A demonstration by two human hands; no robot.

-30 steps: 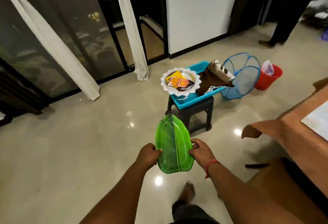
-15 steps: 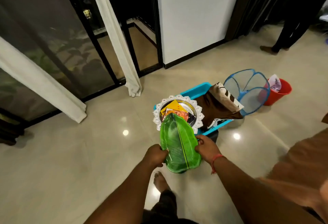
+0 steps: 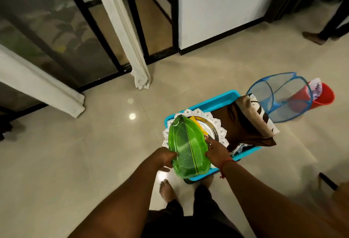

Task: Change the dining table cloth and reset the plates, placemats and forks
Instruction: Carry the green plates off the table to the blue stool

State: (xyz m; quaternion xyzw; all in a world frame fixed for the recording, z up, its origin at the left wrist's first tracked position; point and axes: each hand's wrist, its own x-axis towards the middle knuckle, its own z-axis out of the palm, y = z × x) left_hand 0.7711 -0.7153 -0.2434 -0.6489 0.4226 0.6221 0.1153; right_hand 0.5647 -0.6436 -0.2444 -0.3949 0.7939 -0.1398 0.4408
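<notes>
Both hands hold a green leaf-shaped plate (image 3: pixel 188 149) over the near left corner of a blue tray (image 3: pixel 217 99). The left hand (image 3: pixel 164 159) grips the plate's left edge, fingers curled under; the right hand (image 3: pixel 217 150) pinches its right edge. Beneath lies a silver scalloped plate (image 3: pixel 217 126). Folded brown cloth (image 3: pixel 245 124) fills the tray's right side. Beyond the tray's far right corner stand a blue mesh basket (image 3: pixel 281 96) and a red bucket (image 3: pixel 323 94).

Open floor (image 3: pixel 94 162) lay left of the blue tray (image 3: pixel 217 99). A folded brown cloth (image 3: pixel 245 128) filled the tray's right half; a mesh hamper (image 3: pixel 279 96) and red bucket (image 3: pixel 324 96) crowded beyond.
</notes>
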